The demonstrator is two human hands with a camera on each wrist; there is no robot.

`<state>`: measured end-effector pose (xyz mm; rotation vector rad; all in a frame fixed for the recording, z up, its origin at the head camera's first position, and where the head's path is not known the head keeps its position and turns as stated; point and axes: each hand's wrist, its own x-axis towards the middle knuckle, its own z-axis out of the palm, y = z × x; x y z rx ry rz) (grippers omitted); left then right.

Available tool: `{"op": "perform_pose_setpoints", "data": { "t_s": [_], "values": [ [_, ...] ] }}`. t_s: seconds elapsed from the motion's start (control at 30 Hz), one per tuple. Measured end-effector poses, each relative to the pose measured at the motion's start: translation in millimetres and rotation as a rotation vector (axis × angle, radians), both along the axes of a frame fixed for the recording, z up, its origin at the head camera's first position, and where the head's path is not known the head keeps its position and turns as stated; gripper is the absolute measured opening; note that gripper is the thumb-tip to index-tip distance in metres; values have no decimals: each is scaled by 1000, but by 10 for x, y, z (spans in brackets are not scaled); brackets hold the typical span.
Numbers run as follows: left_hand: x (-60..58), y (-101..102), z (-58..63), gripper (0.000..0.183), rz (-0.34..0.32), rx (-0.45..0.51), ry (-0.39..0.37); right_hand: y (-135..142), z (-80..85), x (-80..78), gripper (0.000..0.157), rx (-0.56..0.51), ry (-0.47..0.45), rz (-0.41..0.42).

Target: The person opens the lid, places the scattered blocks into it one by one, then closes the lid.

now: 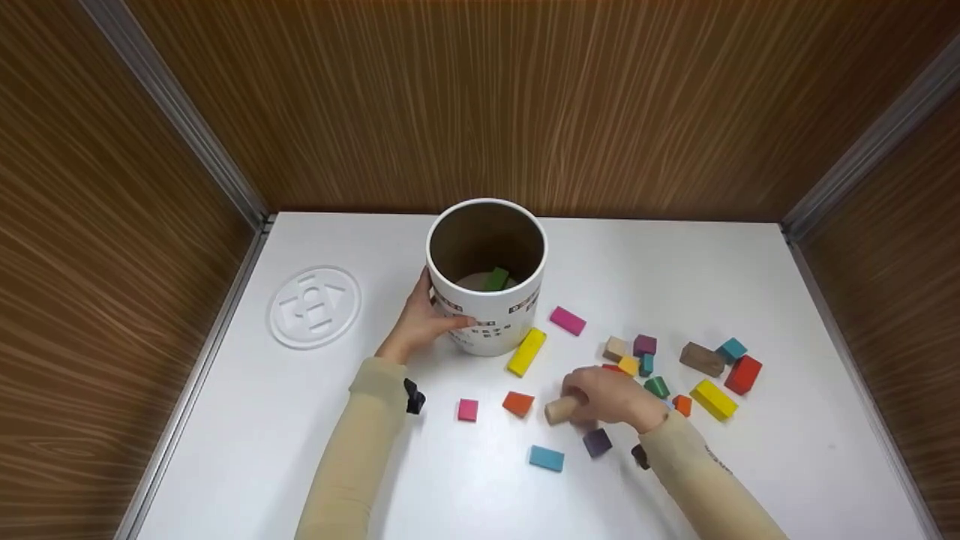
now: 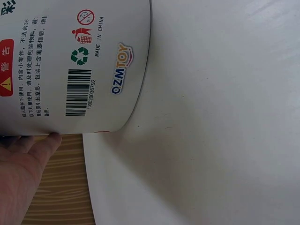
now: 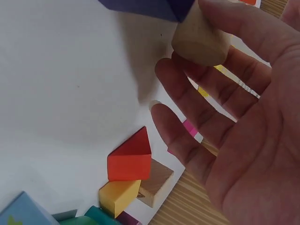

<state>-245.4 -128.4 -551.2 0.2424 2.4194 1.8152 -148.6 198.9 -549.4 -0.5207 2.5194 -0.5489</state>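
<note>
My left hand (image 1: 424,322) grips the side of a tall white tub (image 1: 487,341), its thumb across the printed front and its fingers round the left side. A green block (image 1: 496,280) lies inside on the tub's floor. In the left wrist view, fingertips (image 2: 49,143) press the tub's wall near a barcode. My right hand (image 1: 611,394) pinches a plain wooden cylinder (image 1: 561,410) between thumb and fingers; in the right wrist view the other fingers spread loosely. Close to this hand lie a dark purple block (image 1: 598,443) and an orange block (image 1: 518,403).
A round white lid (image 1: 315,307) with raised shapes lies at the left. Right of the tub are a yellow block (image 1: 527,352) and a magenta block (image 1: 568,321). Several coloured blocks cluster at the right, including a red block (image 1: 743,375). Wood-grain panels (image 1: 525,105) enclose the table.
</note>
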Motion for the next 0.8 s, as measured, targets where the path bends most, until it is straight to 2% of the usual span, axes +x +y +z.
{"op": "perform_pose_setpoints", "data": {
  "t_s": [0.17,0.33,0.43,0.6,0.7,0.8],
  "values": [
    [-16,-7,-55,134,6,-3,5,67,84,-47,32,-64,12,-24],
    [-15,-7,-55,134,11,-6,-2,159,250,-134,27,-156,145,20],
    [-17,-6,-57,134,13,-12,0,207,399,-189,27,-208,182,-12],
    [-21,-11,-67,135,15,-14,10,246,705,-281,31,-265,183,-127],
    [-20,-13,-71,136,15,-14,10,258,893,-328,33,-312,254,-157],
    [-20,-12,-69,136,9,-10,19,257,1065,-359,33,-381,362,-156]
  ]
}}
